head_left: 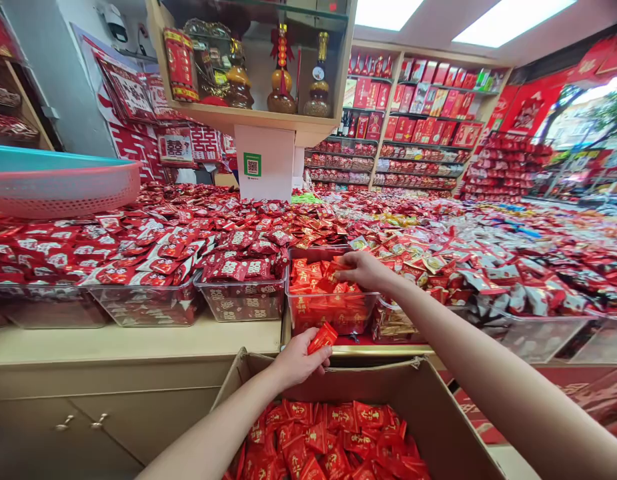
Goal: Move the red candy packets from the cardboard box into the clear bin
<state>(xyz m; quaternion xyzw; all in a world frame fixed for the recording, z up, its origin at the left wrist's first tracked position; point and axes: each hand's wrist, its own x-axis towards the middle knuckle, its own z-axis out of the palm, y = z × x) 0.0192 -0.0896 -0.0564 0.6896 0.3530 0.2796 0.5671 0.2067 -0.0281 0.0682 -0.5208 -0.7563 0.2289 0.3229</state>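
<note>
My left hand (297, 361) is closed on a small red candy packet (323, 337), held just above the far rim of a cardboard box (438, 420) full of the same red packets (333, 443). My right hand (364, 270) reaches into a clear plastic bin (358, 317) on the counter, its fingers pinched on red packets (318, 283) heaped inside. The bin sits directly beyond the box, at the counter's front edge.
Clear bins (243, 303) of red wrapped sweets cover the counter left and right. A pink basket (58, 190) stands at the far left. A white pillar with a QR code (252, 164) rises behind. Shelves of red boxes (418, 113) line the back. Cabinet doors (83, 423) lie below left.
</note>
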